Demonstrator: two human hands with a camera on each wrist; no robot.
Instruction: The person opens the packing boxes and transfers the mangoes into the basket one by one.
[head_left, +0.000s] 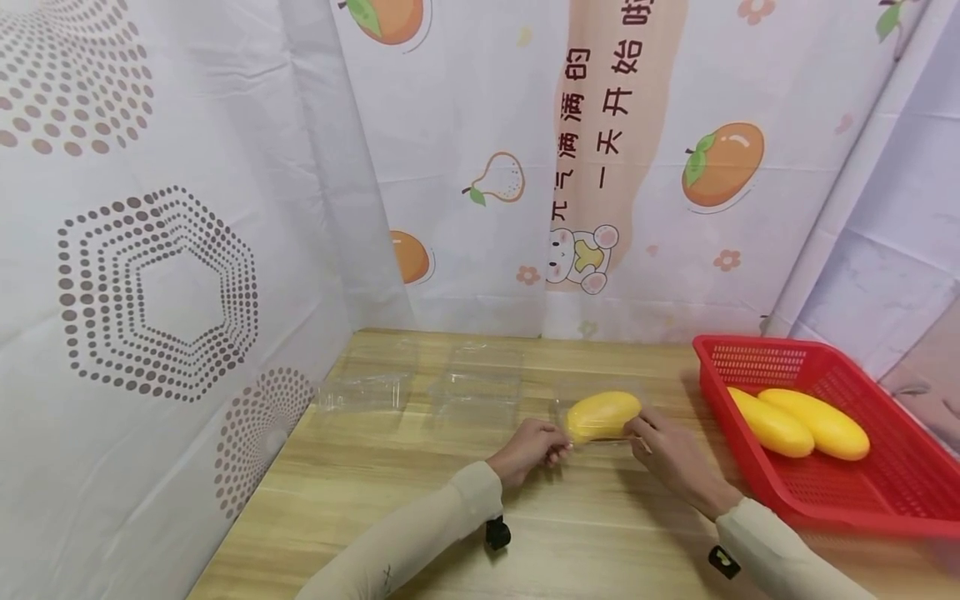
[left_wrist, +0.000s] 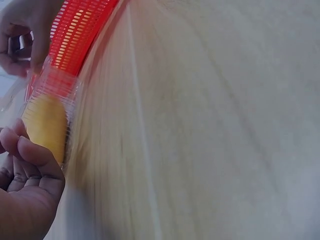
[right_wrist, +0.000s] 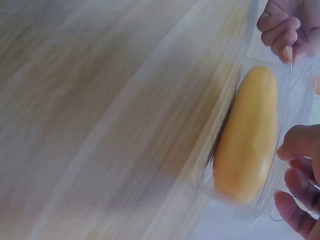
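A long, smooth yellow fruit (head_left: pixel 603 415) lies inside a clear plastic clamshell box (right_wrist: pixel 286 107) on the table; its exact kind is unclear. At the box's near left corner, my left hand (head_left: pixel 531 450) pinches the plastic edge between thumb and finger, as the right wrist view shows (right_wrist: pixel 292 30). My right hand (head_left: pixel 671 458) is at the right end of the box. Its fingers (right_wrist: pixel 295 202) are spread and bent slightly, with one fingertip at the rim. The left wrist view shows the fruit (left_wrist: pixel 47 125) behind the transparent wall, between both hands.
To the right, a red plastic basket (head_left: pixel 780 492) holds two more yellow fruits (head_left: pixel 817 423). Two clear boxes with raised lids, one at far left (head_left: pixel 363 393) and one in the middle (head_left: pixel 480 387), stand on the wooden table (head_left: pixel 352 500). Printed curtains (head_left: pixel 465 100) enclose the back and sides.
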